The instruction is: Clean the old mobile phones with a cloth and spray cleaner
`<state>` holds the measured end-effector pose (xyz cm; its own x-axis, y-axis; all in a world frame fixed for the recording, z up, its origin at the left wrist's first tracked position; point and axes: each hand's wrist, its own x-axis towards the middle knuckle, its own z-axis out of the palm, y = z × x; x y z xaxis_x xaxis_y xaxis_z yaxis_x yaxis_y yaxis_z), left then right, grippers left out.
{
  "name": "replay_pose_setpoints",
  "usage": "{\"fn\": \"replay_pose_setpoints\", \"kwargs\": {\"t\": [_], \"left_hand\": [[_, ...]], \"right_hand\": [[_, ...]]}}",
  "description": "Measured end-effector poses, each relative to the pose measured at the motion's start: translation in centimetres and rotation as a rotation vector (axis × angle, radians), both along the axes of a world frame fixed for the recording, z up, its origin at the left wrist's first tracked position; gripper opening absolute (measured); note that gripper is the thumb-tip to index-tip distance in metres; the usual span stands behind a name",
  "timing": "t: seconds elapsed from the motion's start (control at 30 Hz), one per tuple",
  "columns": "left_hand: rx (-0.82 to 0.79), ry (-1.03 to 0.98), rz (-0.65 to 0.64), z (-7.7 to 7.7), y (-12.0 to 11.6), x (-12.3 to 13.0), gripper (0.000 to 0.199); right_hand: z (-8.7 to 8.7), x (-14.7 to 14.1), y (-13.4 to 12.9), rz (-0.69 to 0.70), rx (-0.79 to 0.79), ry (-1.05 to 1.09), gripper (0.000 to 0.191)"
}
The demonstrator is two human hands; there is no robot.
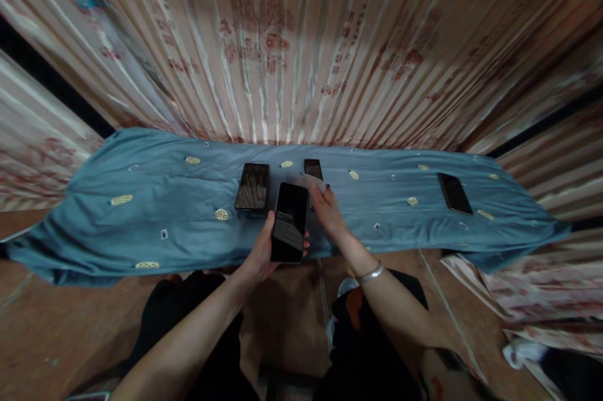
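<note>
My left hand [264,249] is wrapped round a black smartphone [289,223], its dark screen facing up, at the front edge of the cloth-covered table. Just right of that phone, my right hand [328,207] is closed on a pale, thin, flat piece [311,181] near the phone's top corner. The kind of piece is too blurred to tell. Behind my right hand lies a small dark phone [313,168], partly hidden. To the left of the held phone, another black phone-like device [253,186] rests on the cloth.
A blue cloth [198,190] with yellow patterns covers the long, narrow table. Toward its right end lies another dark phone [455,193]. A pleated, printed curtain [282,74] hangs close behind the table. My legs are under the front edge, above a tiled floor [282,319].
</note>
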<state>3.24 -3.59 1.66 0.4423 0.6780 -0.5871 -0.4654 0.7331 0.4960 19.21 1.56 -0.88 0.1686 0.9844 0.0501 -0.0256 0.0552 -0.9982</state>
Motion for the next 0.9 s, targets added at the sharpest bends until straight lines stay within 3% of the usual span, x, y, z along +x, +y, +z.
{"fn": "replay_pose_setpoints", "kwargs": {"t": [0.17,0.33,0.5,0.77,0.9], "left_hand": [[-0.027,0.033,0.041,0.1,-0.2,0.5,0.062],[0.025,0.038,0.066,-0.5,-0.3,0.4,0.058],[0.044,0.077,0.110,-1.0,-0.1,0.5,0.057],[0.063,0.048,0.139,-0.8,0.4,0.6,0.061],[0.067,0.033,0.080,-0.8,0.1,0.8,0.061]], "right_hand": [[0.0,-1.3,-1.3,0.091,0.383,-0.629,0.049],[-0.8,-2.1,-2.0,0.106,0.445,-0.903,0.061],[-1.3,-3.0,-2.7,0.133,0.441,-0.988,0.073],[-2.3,-3.3,-2.7,0.203,0.507,-0.912,0.058],[-2.3,-2.4,-1.9,0.214,0.522,-0.880,0.062]]}}
